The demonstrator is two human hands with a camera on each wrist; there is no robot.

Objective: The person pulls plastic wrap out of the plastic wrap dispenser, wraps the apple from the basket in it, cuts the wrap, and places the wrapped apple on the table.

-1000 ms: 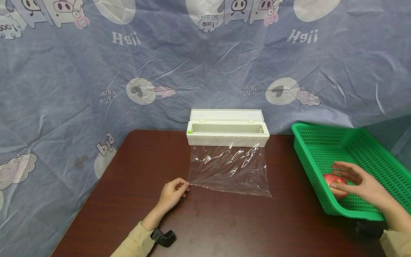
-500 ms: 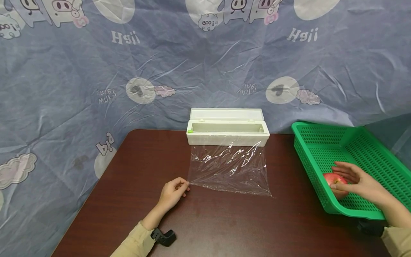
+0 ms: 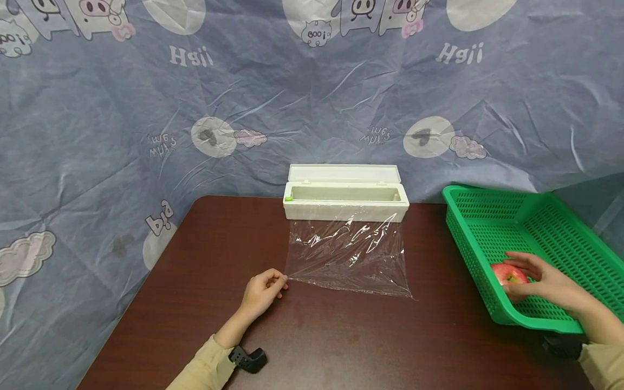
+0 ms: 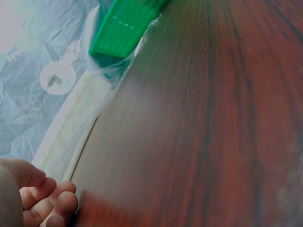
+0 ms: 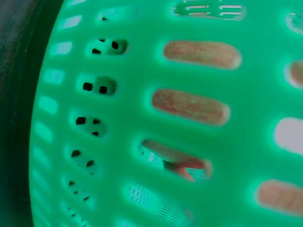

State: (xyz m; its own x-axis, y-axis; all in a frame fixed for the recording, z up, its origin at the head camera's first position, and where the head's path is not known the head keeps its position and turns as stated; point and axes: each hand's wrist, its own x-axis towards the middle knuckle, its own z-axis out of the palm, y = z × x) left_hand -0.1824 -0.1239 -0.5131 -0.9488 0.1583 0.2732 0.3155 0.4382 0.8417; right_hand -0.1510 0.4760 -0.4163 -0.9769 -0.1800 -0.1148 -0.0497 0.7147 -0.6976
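Observation:
In the head view my left hand [image 3: 264,294] pinches the near left corner of a clear sheet of cling film [image 3: 348,254]. The film runs back over the front of a white cling film box [image 3: 346,212], whose lid stands up. The left wrist view has the thumb and fingertips together at the film's corner. Inside a green basket [image 3: 468,260] on the right, my right hand [image 3: 553,281] grips a red apple [image 3: 504,272], thumb on the near side and fingers over the far side. Only the basket's slotted wall [image 5: 137,104] fills most of the right wrist view, with reddish apple skin behind the slots.
A dark brown wooden table [image 3: 341,341] carries the box and the basket. Behind it hangs a blue-grey printed cloth [image 3: 312,108]. The basket's raised rim surrounds my right hand. A black band [image 3: 248,359] is on my left wrist.
My right hand's fingers and thumb have drawn in around the apple, with the fingers dipping slightly. The left hand and the cling film stay where they were.

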